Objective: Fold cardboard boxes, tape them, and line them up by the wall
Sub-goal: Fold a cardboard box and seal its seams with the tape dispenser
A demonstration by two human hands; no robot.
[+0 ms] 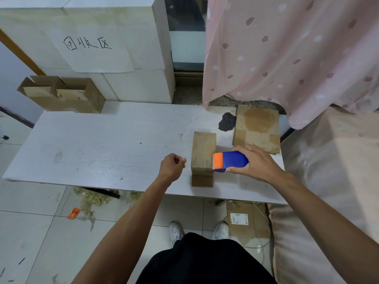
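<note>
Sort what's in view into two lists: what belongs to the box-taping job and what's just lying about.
For the job: box on the table; tape dispenser, held in the right hand; flat cardboard; open boxes at the back left.

Lying about: orange wrapper on the floor; pink curtain; paper sign.

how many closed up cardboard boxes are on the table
1. The closed box stands near the table's front edge, beside the tape dispenser held by the right hand. Open boxes at the far left and flat cardboard at the far right are not counted.
</note>
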